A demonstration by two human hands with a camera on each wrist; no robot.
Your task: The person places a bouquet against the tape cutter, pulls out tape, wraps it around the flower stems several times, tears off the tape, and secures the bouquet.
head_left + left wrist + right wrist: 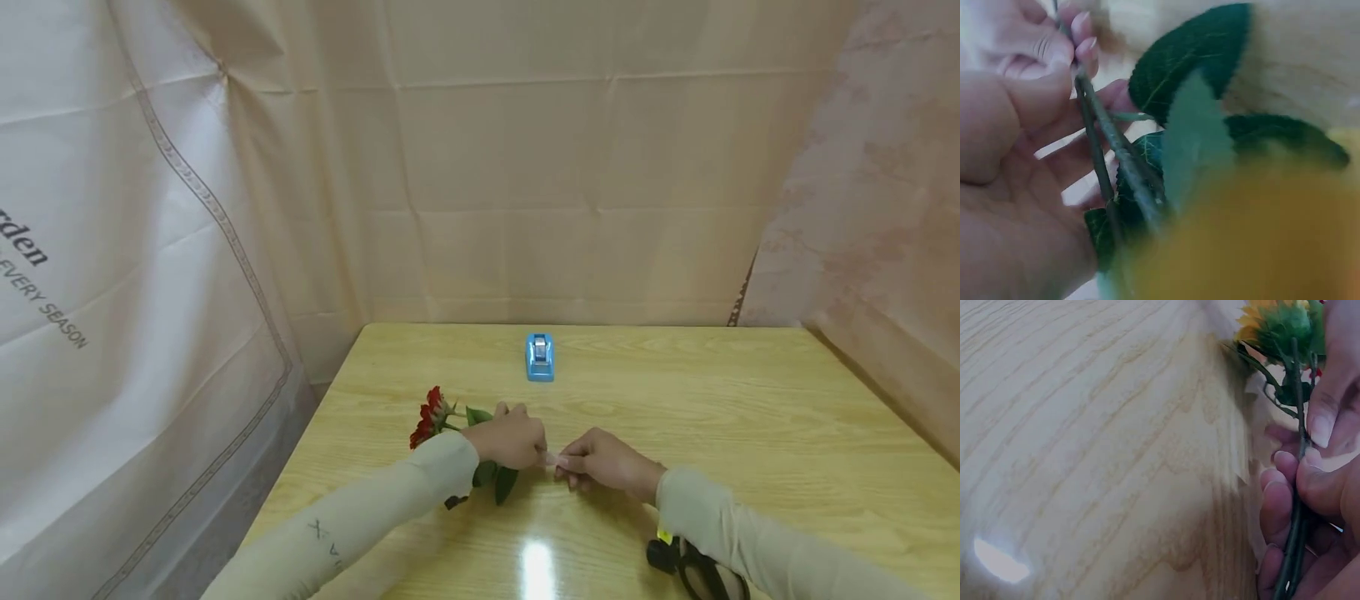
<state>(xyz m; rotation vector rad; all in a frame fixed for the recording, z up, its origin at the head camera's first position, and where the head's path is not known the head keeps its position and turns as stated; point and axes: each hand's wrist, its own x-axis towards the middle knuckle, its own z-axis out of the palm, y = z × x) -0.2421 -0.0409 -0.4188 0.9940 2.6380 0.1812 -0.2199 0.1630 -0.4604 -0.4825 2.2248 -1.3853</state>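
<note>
My left hand (pixel 510 437) grips a bunch of flower stems (pixel 1110 134) between thumb and fingers. Close beside it, my right hand (pixel 607 460) pinches the lower stems, its thumb almost meeting the left thumb in the right wrist view. A small pale strip (pixel 553 459) shows between the fingertips of both hands. Red flowers (pixel 429 418) point left beyond the left hand, and a yellow flower (pixel 1275 331) shows at the top of the right wrist view. Green leaves (pixel 1191 56) spread from the stems around the left hand, which hides part of them.
A blue tape dispenser (pixel 539 360) stands beyond the hands near the back of the wooden table (pixel 675 375). A black looped object (pixel 705 571) lies under the right sleeve. Cloth curtains (pixel 525 167) hang behind the table and at both sides.
</note>
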